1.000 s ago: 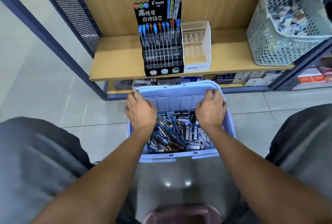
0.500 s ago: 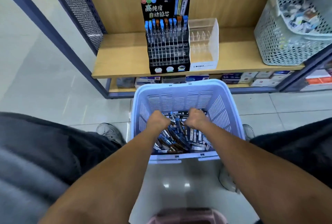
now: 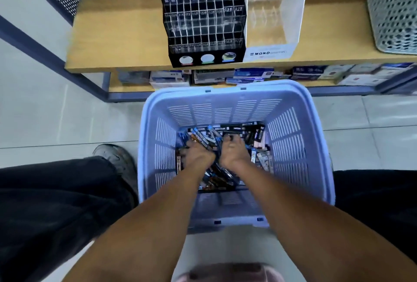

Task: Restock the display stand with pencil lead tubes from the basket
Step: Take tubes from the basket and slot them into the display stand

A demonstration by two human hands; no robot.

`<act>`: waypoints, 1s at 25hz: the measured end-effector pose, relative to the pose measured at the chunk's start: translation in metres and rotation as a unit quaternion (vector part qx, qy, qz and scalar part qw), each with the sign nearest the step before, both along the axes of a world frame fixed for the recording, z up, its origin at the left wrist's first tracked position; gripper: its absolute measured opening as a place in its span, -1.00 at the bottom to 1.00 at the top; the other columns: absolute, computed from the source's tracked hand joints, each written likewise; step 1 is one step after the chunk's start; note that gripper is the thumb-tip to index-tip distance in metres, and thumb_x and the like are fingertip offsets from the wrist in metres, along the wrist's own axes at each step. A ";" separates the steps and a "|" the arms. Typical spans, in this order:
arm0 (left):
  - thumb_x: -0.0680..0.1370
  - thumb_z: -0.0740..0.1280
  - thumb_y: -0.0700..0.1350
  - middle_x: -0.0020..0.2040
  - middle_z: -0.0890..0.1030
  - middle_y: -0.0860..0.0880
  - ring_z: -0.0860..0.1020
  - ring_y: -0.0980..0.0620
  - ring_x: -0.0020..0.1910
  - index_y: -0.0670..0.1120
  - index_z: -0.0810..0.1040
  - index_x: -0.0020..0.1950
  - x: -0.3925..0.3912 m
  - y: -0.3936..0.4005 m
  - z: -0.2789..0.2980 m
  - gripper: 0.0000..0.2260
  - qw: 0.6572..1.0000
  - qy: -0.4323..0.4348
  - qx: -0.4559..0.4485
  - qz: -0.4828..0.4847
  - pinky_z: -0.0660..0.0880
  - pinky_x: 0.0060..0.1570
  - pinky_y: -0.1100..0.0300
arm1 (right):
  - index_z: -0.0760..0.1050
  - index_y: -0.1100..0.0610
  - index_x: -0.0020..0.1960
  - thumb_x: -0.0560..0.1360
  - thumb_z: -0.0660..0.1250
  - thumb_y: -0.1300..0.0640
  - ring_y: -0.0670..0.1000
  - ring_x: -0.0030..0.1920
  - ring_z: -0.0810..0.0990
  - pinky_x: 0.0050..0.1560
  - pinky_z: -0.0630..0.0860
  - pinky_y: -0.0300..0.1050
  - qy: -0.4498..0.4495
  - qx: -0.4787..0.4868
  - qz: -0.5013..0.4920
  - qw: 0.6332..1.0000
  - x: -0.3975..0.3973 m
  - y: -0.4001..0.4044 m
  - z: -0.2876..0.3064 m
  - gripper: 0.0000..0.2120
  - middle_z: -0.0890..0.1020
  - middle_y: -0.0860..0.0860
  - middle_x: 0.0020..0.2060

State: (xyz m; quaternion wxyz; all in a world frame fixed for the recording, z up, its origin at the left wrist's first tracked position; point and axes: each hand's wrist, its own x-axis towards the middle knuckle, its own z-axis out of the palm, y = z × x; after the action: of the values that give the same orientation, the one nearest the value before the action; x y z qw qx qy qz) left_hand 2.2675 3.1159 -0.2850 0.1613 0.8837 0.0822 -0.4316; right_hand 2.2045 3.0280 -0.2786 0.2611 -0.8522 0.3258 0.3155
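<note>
Both the left hand point(image 3: 196, 155) and right hand point(image 3: 232, 150) sit buried among the pencil lead tubes point(image 3: 248, 131) in the basket point(image 3: 293, 146), fingers curled into the pile, though whether they grip any tubes is unclear.

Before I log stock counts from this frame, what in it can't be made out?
- Top of the black display stand, head view: cut off by the upper edge.
- Both hands' fingers: buried among the lead tubes in the blue basket, so the grip is unclear.
- Slot labels on the stand: too small and blurred.
- Grey basket: cut off at right, contents unseen.
</note>
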 end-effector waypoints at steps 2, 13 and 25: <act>0.49 0.52 0.01 0.46 0.29 -0.27 0.47 -0.24 0.33 -0.16 -0.08 0.61 0.000 -0.001 -0.004 -0.06 0.999 -0.006 -0.023 0.045 0.52 0.27 -0.01 | 0.25 0.19 0.42 0.46 0.39 0.29 0.21 0.37 0.36 0.34 0.47 0.05 -0.008 0.004 -0.018 1.000 0.001 0.001 -0.005 -0.41 0.37 0.20 0.35; 0.50 0.51 -0.10 0.07 0.65 -0.12 0.62 -0.08 0.00 -0.24 0.50 0.25 -0.005 -0.003 -0.018 -0.59 0.968 0.001 -0.128 0.215 0.53 -0.04 0.22 | 0.58 0.14 0.21 0.53 0.28 0.33 0.08 0.02 0.59 -0.04 0.53 -0.17 -0.042 0.116 -0.196 0.973 0.015 0.004 -0.010 -0.70 0.65 0.11 0.12; 0.61 0.32 -0.27 -0.07 0.69 -0.19 0.69 -0.12 -0.08 -0.20 0.56 0.03 0.005 0.019 0.001 -0.96 0.886 0.078 -0.269 0.370 0.66 -0.16 0.05 | 0.56 0.16 0.30 0.38 0.28 0.64 0.05 0.15 0.66 0.20 0.60 -0.04 -0.106 0.424 -0.324 0.839 0.010 0.001 0.025 -0.39 0.68 0.09 0.12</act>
State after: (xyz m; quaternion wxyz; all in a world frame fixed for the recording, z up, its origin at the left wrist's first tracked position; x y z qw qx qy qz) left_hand 2.2726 3.1350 -0.2841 0.5337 0.6754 0.2963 -0.4139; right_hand 2.2144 3.0294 -0.2536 0.7170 -0.5321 0.3885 0.2280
